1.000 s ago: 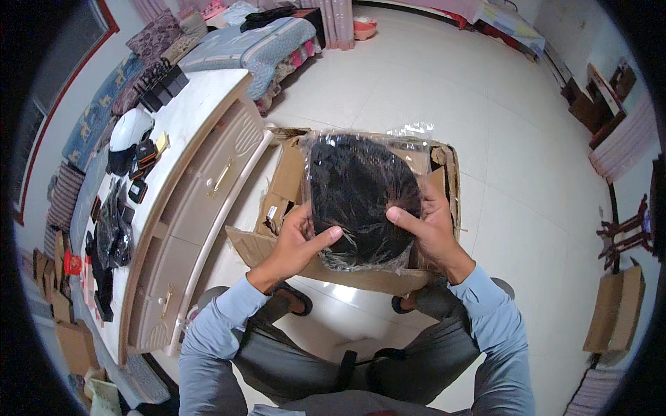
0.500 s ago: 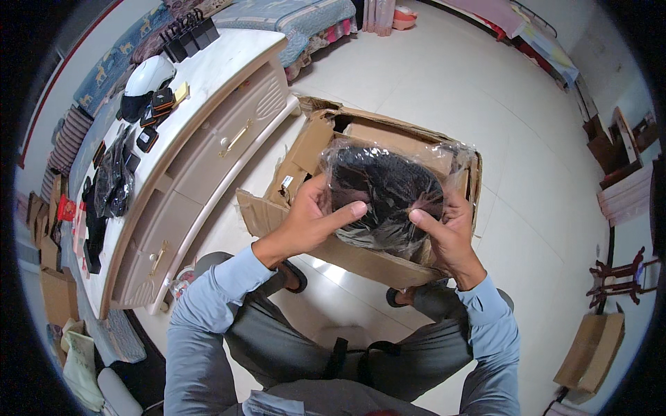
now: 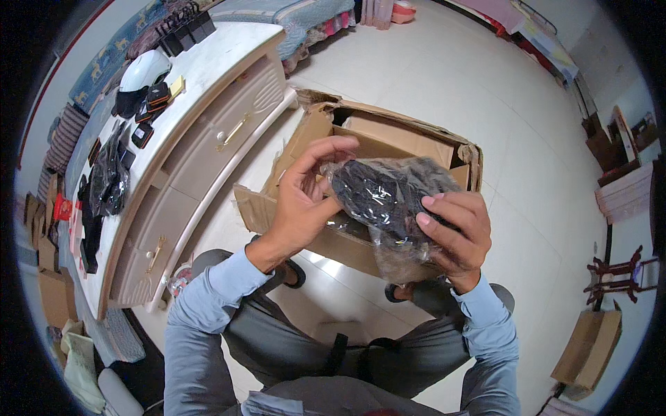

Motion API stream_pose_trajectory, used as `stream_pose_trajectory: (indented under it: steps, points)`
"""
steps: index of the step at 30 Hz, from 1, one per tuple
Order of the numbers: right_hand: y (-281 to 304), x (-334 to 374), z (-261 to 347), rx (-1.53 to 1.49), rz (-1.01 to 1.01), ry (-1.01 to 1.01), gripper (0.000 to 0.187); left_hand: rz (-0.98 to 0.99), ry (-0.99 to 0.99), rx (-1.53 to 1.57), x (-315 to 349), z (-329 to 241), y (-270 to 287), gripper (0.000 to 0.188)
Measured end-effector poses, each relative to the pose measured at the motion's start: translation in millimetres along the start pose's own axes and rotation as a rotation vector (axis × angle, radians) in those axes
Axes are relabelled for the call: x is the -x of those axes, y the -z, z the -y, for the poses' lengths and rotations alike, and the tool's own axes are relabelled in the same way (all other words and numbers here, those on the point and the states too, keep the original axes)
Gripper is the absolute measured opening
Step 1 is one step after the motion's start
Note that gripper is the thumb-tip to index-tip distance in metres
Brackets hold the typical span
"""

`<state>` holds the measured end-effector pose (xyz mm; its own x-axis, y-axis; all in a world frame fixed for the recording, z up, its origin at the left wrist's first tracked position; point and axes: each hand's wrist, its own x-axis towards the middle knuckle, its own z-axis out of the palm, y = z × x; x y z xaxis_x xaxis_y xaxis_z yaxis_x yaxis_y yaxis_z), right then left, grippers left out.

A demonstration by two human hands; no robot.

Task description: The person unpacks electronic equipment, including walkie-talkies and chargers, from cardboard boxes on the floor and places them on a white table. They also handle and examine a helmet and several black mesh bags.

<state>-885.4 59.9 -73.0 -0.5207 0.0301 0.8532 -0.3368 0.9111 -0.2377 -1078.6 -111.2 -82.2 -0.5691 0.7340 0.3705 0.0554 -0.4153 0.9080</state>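
Observation:
A soft black item in a clear plastic bag (image 3: 388, 197) is held over an open cardboard box (image 3: 395, 132). My right hand (image 3: 459, 232) grips the bag's right side, fingers folded over its front. At the other end is my left hand (image 3: 302, 197), its index finger lifted off and its thumb and curled fingers at the plastic's edge. What the black item is cannot be made out through the shiny wrap. The box sits on the floor between my feet and the dresser, its flaps worn and spread.
Left of me stands a pale dresser (image 3: 201, 156) with a marble-look top. On it are a white helmet (image 3: 146, 71), several small black devices (image 3: 156, 100), a row of black boxes (image 3: 187, 35) and black plastic-wrapped items (image 3: 111, 180). Another cardboard box (image 3: 590, 350) lies at the right.
The bag has turned and tilted, its loose plastic now hanging down at the front. My left hand has shifted its hold and raised its index finger; my right fingers now cover the front.

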Motion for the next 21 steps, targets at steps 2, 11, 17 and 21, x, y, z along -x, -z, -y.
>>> stream_pose_trajectory:
  steps: [2,11,17,21]
  points:
    - [7.7,-5.9,5.7,0.254,0.061,0.141,0.027,0.011,0.086,0.099,3.6,-3.2,-4.6,0.066]
    - [4.9,-6.5,6.5,0.401,0.121,0.204,0.032,0.170,0.313,0.331,16.2,-11.9,-15.2,0.057]
    - [-0.3,-3.1,4.6,0.412,0.148,0.240,0.032,0.129,0.325,0.405,12.9,-4.2,-9.3,0.050]
    - [-3.3,-2.8,5.5,0.401,0.129,0.238,0.030,0.135,0.360,0.461,12.9,-13.2,-10.0,0.047]
